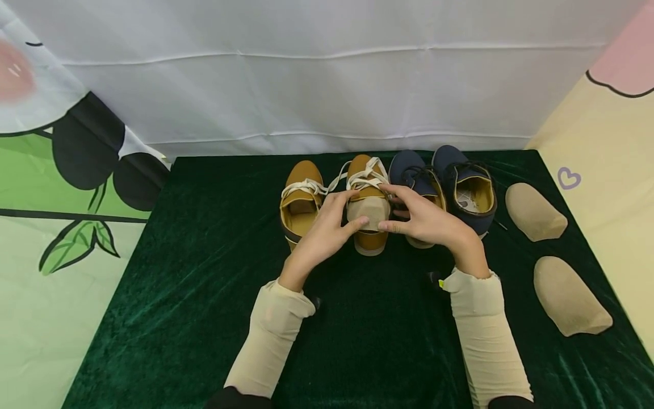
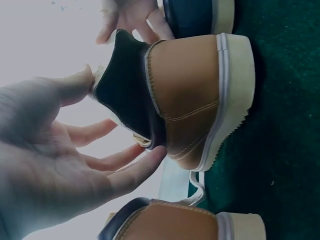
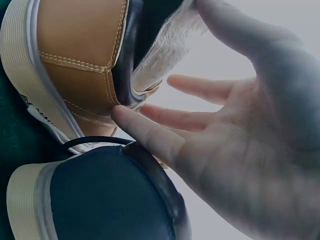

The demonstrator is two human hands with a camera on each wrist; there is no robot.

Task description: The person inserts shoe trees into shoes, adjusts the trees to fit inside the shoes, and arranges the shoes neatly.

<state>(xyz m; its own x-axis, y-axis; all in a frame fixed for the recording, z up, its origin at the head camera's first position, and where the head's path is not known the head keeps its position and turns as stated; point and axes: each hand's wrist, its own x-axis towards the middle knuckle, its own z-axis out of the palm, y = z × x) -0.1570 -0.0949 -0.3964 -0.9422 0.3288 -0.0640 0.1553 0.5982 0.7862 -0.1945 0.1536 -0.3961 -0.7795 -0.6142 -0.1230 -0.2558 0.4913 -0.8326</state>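
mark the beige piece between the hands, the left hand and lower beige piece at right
Beige piece between the hands (image 1: pixel 368 210), head view, visible middle
Left hand (image 1: pixel 327 226), head view, back
Lower beige piece at right (image 1: pixel 569 296), head view, top middle

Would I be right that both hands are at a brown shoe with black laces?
Not quite: the left hand and right hand are at a brown shoe, but its laces are white, as the head view shows.

"Is any text legible?"

"None. Toward three o'clock in the head view, print (image 1: pixel 466 200) inside the navy shoe (image 1: pixel 464 190) is too small; farther out, a purple heart (image 1: pixel 569 178) marks the yellow cloth (image 1: pixel 613 170)."
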